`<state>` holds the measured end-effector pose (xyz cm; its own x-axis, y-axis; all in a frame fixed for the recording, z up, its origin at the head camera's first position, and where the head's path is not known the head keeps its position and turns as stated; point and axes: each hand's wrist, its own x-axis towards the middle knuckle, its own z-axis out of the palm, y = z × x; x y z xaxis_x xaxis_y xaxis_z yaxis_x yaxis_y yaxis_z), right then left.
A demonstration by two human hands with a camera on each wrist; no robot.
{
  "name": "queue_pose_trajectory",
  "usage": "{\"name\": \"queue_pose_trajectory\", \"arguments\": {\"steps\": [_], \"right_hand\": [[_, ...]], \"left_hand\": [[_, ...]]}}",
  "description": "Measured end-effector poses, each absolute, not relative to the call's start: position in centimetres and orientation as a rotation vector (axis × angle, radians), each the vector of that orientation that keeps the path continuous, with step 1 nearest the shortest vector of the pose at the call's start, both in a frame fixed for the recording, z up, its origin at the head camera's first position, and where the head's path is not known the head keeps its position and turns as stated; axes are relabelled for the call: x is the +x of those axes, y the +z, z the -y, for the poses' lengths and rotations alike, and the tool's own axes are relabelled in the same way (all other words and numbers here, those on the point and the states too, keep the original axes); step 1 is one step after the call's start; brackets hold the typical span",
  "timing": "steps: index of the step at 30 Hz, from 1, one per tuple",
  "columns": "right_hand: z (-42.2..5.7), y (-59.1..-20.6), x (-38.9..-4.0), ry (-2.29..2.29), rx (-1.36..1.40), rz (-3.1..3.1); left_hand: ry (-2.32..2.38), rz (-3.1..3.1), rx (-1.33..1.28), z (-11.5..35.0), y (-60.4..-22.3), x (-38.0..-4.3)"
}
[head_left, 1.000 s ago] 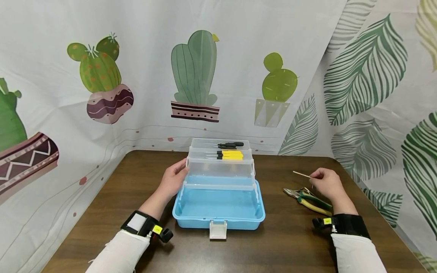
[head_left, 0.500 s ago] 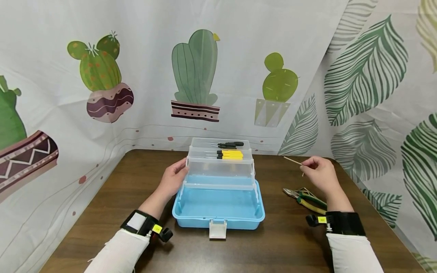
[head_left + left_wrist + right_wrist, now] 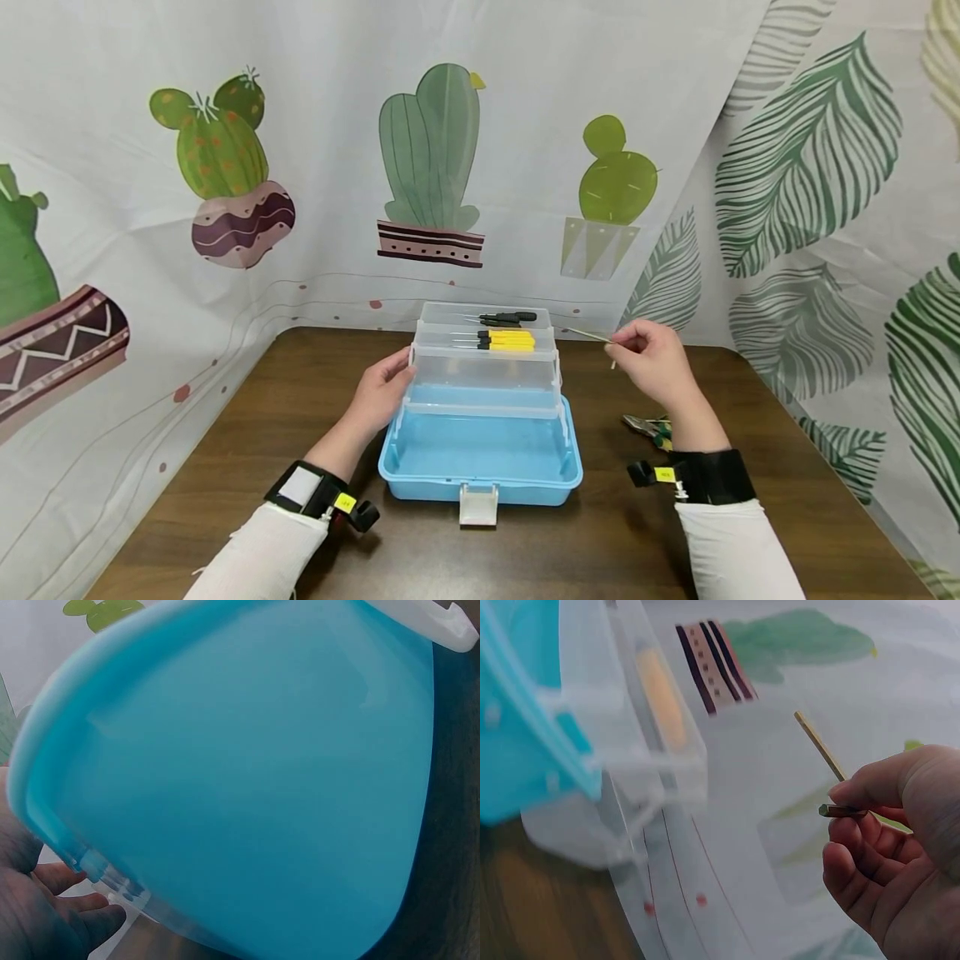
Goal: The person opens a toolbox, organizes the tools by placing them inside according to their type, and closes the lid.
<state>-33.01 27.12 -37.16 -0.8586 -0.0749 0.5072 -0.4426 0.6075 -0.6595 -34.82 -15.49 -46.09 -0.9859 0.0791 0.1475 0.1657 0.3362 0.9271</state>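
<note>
My right hand (image 3: 652, 358) pinches a gold L-shaped hex key (image 3: 820, 745) between thumb and fingers. In the head view its long arm points left, towards the top trays, and its short arm hangs down. The light-blue toolbox (image 3: 420, 490) stands unfolded on the table, its clear trays (image 3: 487, 371) stepped up at the back. Black-handled screwdrivers (image 3: 516, 317) lie in the top tray; yellow-handled screwdrivers (image 3: 510, 340) lie in the tray below. My left hand (image 3: 377, 393) rests against the trays' left side, fingers fairly straight, fingertips at the clear plastic in the left wrist view.
Pliers (image 3: 647, 427) with green and yellow handles lie right of the toolbox, partly hidden behind my right forearm. A white latch (image 3: 478, 506) hangs from the toolbox front. Behind the brown table (image 3: 300, 367) hangs a cactus-print cloth (image 3: 337, 150).
My right hand has moved left and away from me with the hex key, from above the pliers to beside the upper trays. The left hand and toolbox have stayed in place.
</note>
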Motion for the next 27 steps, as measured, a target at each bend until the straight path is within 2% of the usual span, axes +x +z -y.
{"name": "queue_pose_trajectory", "arguments": {"steps": [15, 27], "right_hand": [[-19.9, -37.3, -33.7, 1.177, 0.594, 2.506], [-17.3, -38.2, -33.2, 0.843, 0.724, 2.668]], "left_hand": [[-1.747, 2.525, -0.226, 15.6, -45.9, -34.6], [-1.752, 2.513, -0.235, 15.8, -46.1, -34.8]]}}
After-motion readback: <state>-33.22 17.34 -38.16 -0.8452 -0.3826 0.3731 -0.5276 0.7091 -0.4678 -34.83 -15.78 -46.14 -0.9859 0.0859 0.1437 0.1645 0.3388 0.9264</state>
